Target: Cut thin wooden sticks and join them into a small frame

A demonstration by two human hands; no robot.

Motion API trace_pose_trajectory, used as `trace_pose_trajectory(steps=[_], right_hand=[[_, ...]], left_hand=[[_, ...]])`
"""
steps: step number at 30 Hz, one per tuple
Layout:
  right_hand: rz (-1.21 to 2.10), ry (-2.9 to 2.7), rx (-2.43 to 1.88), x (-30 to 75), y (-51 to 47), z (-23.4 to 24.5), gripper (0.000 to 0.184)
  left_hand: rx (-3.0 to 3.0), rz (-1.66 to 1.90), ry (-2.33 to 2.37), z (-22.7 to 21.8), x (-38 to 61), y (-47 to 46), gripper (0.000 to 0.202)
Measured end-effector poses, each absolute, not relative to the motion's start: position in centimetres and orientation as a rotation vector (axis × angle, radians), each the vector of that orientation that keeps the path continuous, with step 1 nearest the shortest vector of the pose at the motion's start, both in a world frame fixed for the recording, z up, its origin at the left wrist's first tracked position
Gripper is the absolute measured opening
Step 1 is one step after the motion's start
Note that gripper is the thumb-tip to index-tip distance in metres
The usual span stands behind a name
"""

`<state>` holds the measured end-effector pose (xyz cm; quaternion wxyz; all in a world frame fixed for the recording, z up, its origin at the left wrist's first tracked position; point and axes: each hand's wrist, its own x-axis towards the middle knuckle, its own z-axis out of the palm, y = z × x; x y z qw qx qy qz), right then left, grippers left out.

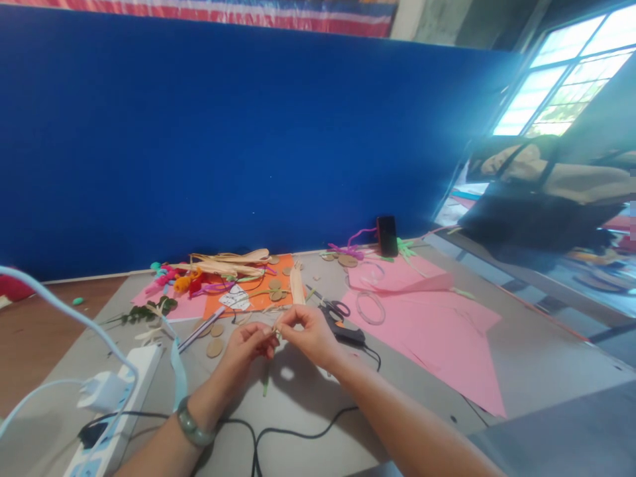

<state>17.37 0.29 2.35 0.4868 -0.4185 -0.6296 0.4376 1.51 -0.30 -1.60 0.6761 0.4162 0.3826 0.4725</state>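
Note:
Above the grey table, my left hand and my right hand meet, thumbs and fingertips pinched together. Between them is a small pale strip-like piece, mostly covered by the fingers, so its kind is unclear. A short green strip shows just below my left hand; whether it joins the pale piece I cannot tell. Close beyond my right hand lie a black glue gun and dark-handled scissors. Flat tan discs rest to the left of my left hand.
Pink paper sheets with a ring spread rightward. Dried husk-like strips and coloured pipe cleaners lie near orange paper. A power strip sits left, black cable in front. A phone leans against the blue partition.

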Motion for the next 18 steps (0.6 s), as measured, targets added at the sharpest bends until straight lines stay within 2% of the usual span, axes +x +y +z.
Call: trace_pose_trajectory(steps=[18], right_hand=[[0.979, -1.589, -1.110, 17.33, 0.28, 2.20, 0.009]], left_hand=[[1.103, 1.091, 0.943, -1.41, 1.60, -0.67, 0.022]])
